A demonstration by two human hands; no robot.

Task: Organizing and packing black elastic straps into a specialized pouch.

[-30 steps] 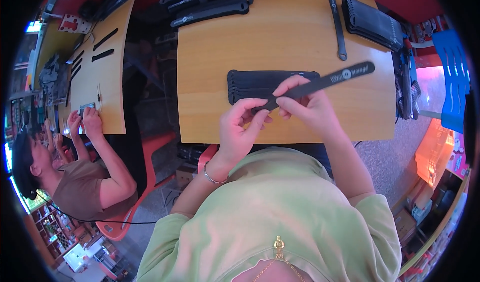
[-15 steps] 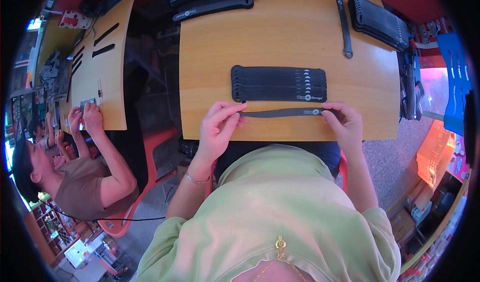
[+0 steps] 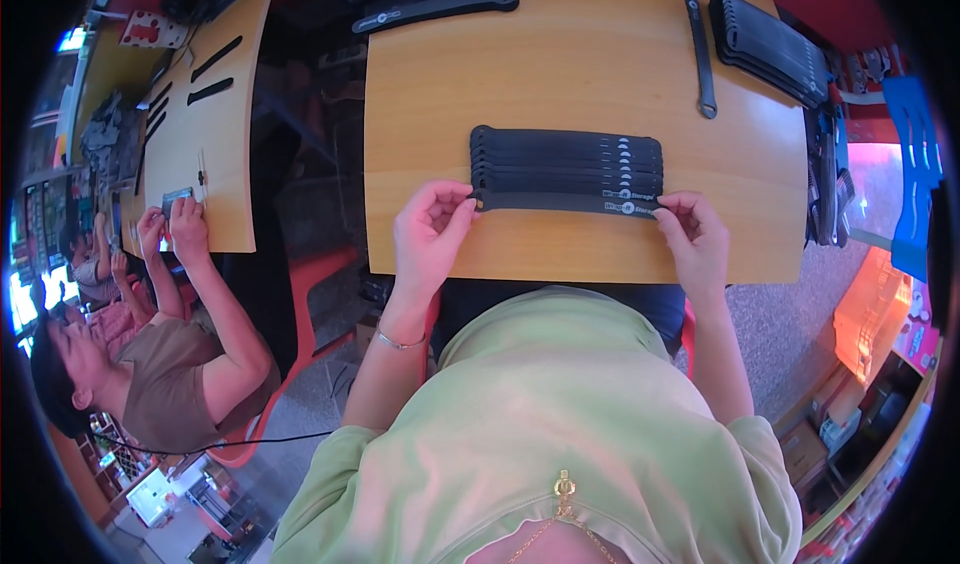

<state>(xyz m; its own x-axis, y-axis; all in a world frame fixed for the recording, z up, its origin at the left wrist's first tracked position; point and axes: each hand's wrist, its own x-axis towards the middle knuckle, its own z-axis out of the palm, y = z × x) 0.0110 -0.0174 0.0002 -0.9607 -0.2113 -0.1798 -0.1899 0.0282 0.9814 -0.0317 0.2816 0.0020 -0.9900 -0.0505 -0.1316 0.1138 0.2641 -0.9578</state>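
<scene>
My left hand (image 3: 432, 232) pinches the left end of a black storage strap (image 3: 550, 203), close to the hole there. At its other end my right hand (image 3: 693, 234) grips the strap between thumb and forefinger. The strap is stretched level between both hands, against the near edge of a row of overlapping black straps (image 3: 550, 154). Those straps lie flat on the wooden table (image 3: 420, 124), each showing a narrow band with pale print near its right end.
A single strap (image 3: 699, 54) lies at the far right, beside a stack of straps (image 3: 768, 49). More bundled straps (image 3: 440, 9) are piled at the far left. Leftward, a person in brown (image 3: 190, 389) works at another table (image 3: 225, 154).
The strap in my hands has moved away from me, from just short of the row to its near edge. It now looks flatter and shows its printed face.
</scene>
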